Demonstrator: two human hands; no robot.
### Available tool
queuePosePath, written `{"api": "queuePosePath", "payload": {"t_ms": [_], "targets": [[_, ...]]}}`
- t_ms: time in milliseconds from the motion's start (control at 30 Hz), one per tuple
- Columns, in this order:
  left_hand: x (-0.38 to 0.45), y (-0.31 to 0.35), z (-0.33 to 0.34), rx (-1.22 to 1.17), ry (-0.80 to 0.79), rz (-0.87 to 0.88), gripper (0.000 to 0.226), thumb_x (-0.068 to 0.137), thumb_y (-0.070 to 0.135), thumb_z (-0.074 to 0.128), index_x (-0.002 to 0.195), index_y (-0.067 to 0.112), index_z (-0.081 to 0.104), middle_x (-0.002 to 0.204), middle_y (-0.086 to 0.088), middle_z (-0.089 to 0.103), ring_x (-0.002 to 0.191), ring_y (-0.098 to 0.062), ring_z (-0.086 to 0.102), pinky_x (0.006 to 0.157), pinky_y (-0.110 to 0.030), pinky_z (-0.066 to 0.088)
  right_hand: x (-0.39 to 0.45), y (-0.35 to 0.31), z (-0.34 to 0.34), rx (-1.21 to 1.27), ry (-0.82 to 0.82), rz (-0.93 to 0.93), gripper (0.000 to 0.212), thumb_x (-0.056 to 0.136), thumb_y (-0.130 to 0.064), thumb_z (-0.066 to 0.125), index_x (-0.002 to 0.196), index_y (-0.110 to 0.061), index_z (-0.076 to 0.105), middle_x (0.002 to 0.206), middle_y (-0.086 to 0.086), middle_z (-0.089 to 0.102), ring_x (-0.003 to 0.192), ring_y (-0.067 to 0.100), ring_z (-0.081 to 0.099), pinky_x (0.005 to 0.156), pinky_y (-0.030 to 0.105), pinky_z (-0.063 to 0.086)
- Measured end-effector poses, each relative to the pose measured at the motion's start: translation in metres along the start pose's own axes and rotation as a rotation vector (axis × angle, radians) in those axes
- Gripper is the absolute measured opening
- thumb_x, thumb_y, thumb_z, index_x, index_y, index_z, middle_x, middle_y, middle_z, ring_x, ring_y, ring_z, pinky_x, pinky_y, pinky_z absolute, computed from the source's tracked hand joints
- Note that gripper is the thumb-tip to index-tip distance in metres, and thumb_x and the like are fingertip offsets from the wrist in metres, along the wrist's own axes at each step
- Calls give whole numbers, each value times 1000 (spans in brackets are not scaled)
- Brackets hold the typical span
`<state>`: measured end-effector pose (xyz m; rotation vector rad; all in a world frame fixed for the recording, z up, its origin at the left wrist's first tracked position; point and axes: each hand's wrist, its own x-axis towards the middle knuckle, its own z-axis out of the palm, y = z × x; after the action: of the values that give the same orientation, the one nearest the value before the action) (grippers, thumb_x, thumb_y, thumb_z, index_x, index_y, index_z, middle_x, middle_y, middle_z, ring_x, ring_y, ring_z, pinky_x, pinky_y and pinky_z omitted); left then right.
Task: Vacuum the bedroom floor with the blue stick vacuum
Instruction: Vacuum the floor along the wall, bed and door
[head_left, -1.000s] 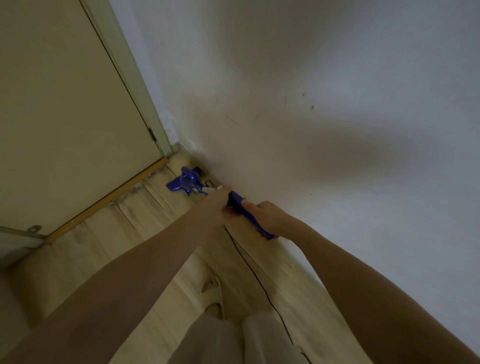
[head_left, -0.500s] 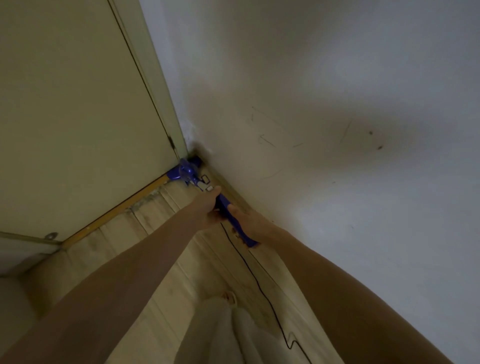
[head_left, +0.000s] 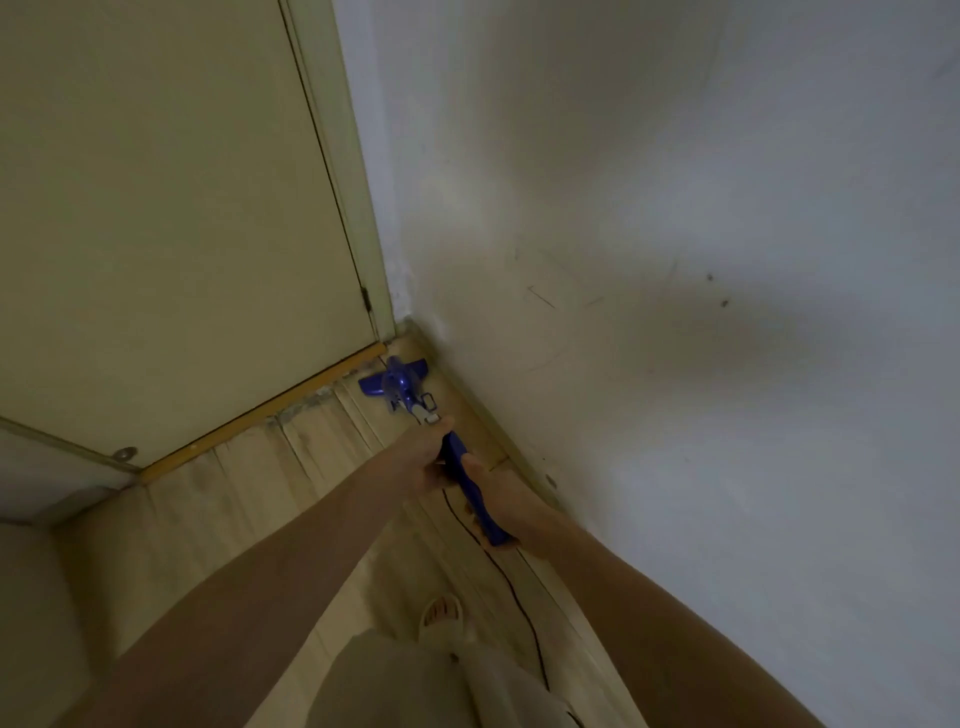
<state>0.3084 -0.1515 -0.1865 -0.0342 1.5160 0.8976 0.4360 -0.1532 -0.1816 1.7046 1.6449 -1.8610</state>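
Blue stick vacuum, frame centre, both hands on its handle.
Left hand grips the upper handle; right hand curls round its lower end. Floor head sits just above them in the corner between door and wall.

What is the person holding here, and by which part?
Both hands grip the blue stick vacuum by its handle: the left hand higher up toward the white section, the right hand near the handle's end.

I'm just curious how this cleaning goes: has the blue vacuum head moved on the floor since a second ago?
Yes. The vacuum head has slid forward into the corner, now close to the door threshold and the wall's baseboard.
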Motion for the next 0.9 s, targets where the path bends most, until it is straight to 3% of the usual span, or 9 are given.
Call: {"api": "queuePosePath", "payload": {"t_ms": [100,233,467,533,633,700,900], "targets": [[-19,-27,11,15,-2,3,37,100,25,50,127,1,47,106,-16,58,86,-28,58,74,-41,50,-22,27,-2,40,1,12,48,99,-60,29,87,-19,52,77,0,58,60,12,53,58,24,45],[-49,-69,29,22,1,5,35,100,24,51,126,2,47,101,-16,58,88,-29,59,80,-42,51,-60,66,-7,92,-12,-1,48,99,-59,31,100,-16,53,79,1,59,60,12,54,55,22,44],[-110,-152,63,24,-24,-10,20,100,15,48,116,3,47,108,-17,57,87,-28,58,72,-40,49,-141,135,-18,53,-20,29,51,98,-60,32,88,-14,52,73,1,57,54,11,53,46,19,44],[-126,-174,75,7,-32,-1,21,100,15,47,116,2,47,112,-18,56,92,-29,59,77,-40,49,-162,152,-25,10,-7,43,52,98,-61,33,85,-14,52,70,1,58,47,9,55,41,19,44],[-148,-202,93,-13,-45,-10,23,102,18,45,118,1,44,100,-17,55,103,-32,57,83,-41,48,-194,173,-38,23,-35,42,51,99,-57,36,84,-10,51,68,2,56,34,5,53,37,18,43],[-162,-215,105,-12,-50,-12,28,103,20,43,121,-1,45,98,-17,56,100,-31,57,82,-42,49,-217,182,-51,25,-39,41,50,100,-53,38,89,-6,52,68,3,54,33,6,51,36,17,42],[-186,-238,139,-34,-55,-3,38,103,20,44,134,-1,41,130,-21,52,117,-34,55,80,-44,50,-259,196,-85,-93,-60,13,50,101,-53,34,94,-7,52,63,2,52,38,8,48,37,19,40]]}}
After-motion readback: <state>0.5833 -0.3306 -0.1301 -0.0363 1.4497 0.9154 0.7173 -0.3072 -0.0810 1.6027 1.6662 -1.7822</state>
